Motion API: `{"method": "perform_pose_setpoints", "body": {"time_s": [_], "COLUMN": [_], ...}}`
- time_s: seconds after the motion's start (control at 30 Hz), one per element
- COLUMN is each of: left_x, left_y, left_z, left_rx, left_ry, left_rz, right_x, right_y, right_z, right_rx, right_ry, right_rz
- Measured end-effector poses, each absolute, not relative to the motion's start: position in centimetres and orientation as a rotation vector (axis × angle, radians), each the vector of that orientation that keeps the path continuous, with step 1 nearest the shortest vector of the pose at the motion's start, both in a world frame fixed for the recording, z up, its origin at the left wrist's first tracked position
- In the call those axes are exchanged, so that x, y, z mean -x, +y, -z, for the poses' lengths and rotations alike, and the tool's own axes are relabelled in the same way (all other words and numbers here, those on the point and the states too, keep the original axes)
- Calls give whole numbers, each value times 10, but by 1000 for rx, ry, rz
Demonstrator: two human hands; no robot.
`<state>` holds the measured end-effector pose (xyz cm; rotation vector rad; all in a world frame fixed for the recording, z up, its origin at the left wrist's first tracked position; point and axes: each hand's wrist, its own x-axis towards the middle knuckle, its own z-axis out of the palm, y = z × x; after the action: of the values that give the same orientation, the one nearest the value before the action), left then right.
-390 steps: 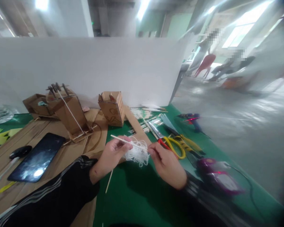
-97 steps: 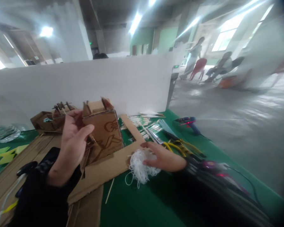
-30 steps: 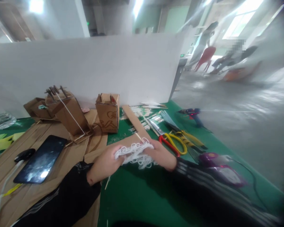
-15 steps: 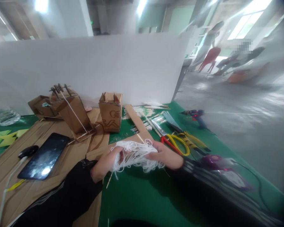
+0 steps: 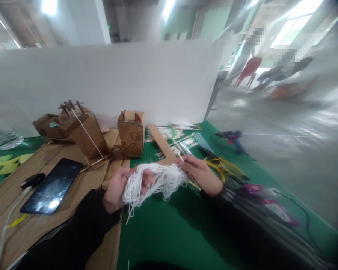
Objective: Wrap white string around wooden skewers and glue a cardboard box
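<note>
A loose, tangled bundle of white string [image 5: 157,180] stretches between my two hands above the green tabletop. My left hand [image 5: 116,187] has its fingers threaded into the left end, with loops hanging below them. At the right end, my right hand [image 5: 204,174] is closed, its thumb and fingertips pinched at the string's upper edge. A thin wooden stick shows close to those fingertips; whether they touch it I cannot tell. Behind the bundle lies a cardboard strip [image 5: 160,141]. Yellow-handled pliers [image 5: 228,170] rest just beyond my right hand, which partly hides the scissors there.
A cardboard box [image 5: 131,135] and a cardboard model with sticks [image 5: 88,133] stand before a white partition [image 5: 107,78]. A phone [image 5: 52,186] lies on flat cardboard at left. At right are a glue gun [image 5: 231,138] and a purple device with a cable [image 5: 255,189]. People sit farther off.
My right hand has lifted slightly up and away from the bundle's middle, now pinching at its edge. My left hand has shifted left and turned more palm-up, and the string is more spread.
</note>
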<state>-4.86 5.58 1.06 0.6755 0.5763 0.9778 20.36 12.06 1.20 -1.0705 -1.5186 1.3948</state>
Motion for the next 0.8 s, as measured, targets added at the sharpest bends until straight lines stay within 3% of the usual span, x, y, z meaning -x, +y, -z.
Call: {"method": "perform_pose_setpoints", "body": {"time_s": [0.2,0.53,0.8], "left_x": [48,46,41], "left_y": [54,45,44], "left_z": [-8,-9,-7], "left_rx": [-739,-959,-1060], "left_ry": [632,525,521], "left_rz": [-983,-756,-803], "right_x": [-206,-198,-177], "right_y": [118,104,92], "right_z": [-21,-16,-2], "right_rx": [1144,974,1030], "right_ry": [-1553,-1630,-1923], "right_rz": [-1130,-1518,-1371]}}
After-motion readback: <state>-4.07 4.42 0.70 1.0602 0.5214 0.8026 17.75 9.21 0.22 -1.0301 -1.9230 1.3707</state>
